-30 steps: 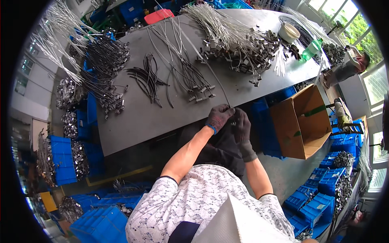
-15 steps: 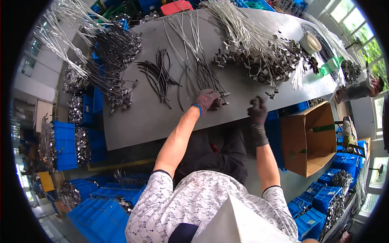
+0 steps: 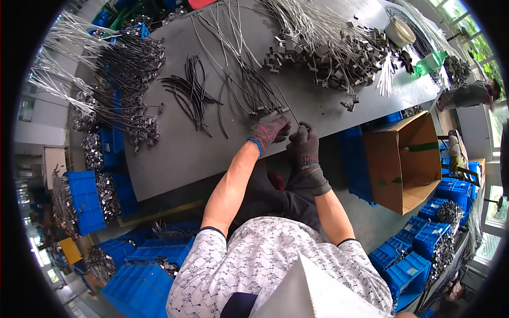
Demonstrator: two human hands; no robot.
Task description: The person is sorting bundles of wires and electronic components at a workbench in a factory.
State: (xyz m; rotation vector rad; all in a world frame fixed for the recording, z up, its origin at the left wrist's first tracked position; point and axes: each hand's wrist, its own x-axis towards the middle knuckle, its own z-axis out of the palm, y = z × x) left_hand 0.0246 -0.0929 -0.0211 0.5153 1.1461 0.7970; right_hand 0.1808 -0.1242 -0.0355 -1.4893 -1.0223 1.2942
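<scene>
Both my hands wear dark knit gloves at the table's near edge. My left hand (image 3: 271,130) is curled, its fingertips beside the small metal ends of a loose bundle of cables (image 3: 253,79); what lies in its fingers is hidden. Close on its right, my right hand (image 3: 306,146) is closed with its fingers together, at the lower end of a single thin cable (image 3: 289,107) that slants down into its fingertips. Left of the bundle lies a small pile of short black tubes (image 3: 195,98).
A grey metal table (image 3: 175,153) spans the front. A big heap of silvery cables with metal ends (image 3: 339,58) lies at right, and dark-ended cables (image 3: 127,79) hang at left. An open cardboard box (image 3: 387,169) stands right of the table. Blue crates (image 3: 143,283) stand behind me.
My right hand has come left, beside my left hand, and its fingers have closed at a cable's end. Objects on the table appear shifted left and up as the view moved.
</scene>
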